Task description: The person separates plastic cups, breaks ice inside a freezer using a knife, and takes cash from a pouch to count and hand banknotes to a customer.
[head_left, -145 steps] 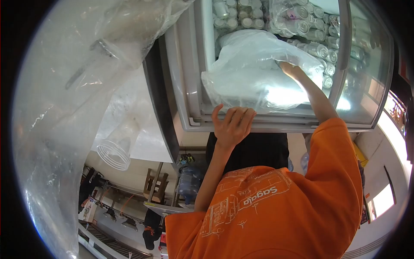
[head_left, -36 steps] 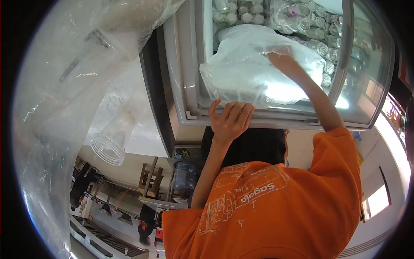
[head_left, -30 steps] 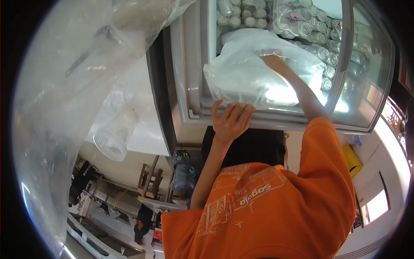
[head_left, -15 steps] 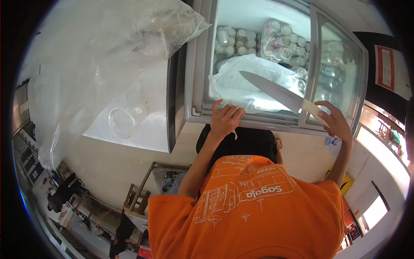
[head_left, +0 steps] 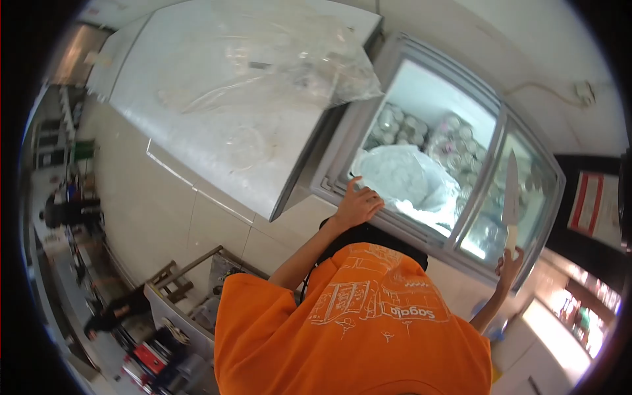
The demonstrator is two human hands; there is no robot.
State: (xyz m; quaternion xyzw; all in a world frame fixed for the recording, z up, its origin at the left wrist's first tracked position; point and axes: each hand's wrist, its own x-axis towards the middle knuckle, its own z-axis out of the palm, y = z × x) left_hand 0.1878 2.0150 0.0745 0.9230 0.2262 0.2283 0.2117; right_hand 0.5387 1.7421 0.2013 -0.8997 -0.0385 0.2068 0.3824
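Note:
My right hand point(head_left: 509, 263) grips the pale handle of a kitchen knife point(head_left: 511, 193), whose broad blade points up over the closed glass on the chest freezer's right side. My left hand point(head_left: 359, 203) rests with curled fingers on the front rim of the chest freezer point(head_left: 415, 228), close to the edge of a clear plastic bag. That plastic bag point(head_left: 395, 174) lies inside the freezer's open half, with a whitish, frosty mass showing through it. Whether my left fingers also pinch the bag's edge is hard to see.
Packs of cans point(head_left: 454, 141) fill the freezer behind the bag. To the left stands a metal-topped table point(head_left: 197, 135) with a large crumpled plastic sheet point(head_left: 289, 72) and a round clear lid point(head_left: 245, 146). A wooden stool point(head_left: 174, 283) and people in dark clothes are farther left.
My right hand has swung the knife from over the bag to the right, its blade now upright. My left hand stays at the rim. The view has turned, showing more of the table.

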